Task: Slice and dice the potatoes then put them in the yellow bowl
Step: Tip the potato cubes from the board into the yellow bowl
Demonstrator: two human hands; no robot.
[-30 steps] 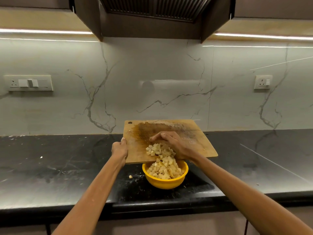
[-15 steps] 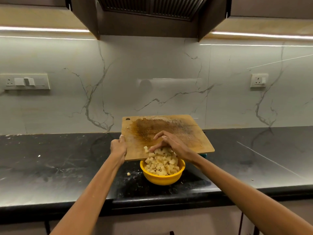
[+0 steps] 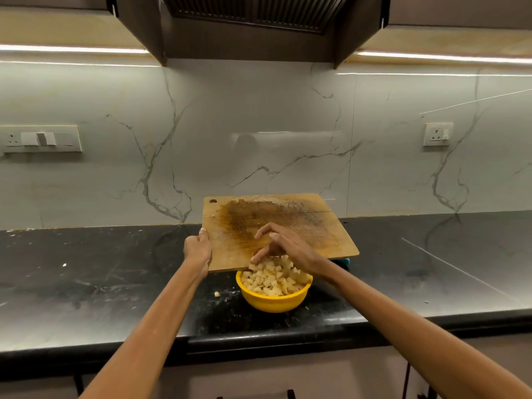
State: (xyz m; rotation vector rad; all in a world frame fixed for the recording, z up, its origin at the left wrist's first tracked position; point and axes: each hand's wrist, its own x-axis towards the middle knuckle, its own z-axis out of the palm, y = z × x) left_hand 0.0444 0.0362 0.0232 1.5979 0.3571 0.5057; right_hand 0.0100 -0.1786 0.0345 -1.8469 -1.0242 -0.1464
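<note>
A round yellow bowl sits upright on the black counter in front of me, heaped with pale, small-cut diced potatoes. One stray potato cube lies just left of the bowl.

A yellow bowl holds pale cream potato cubes on a black countertop flecked with white marks. Above the bowl, a tan wooden cutting board shows a dark brown stain across its middle. Behind the bowl, the wall is pale grey-white marble with thin dark grey veins. Over it hangs a dark brown hood.
</note>
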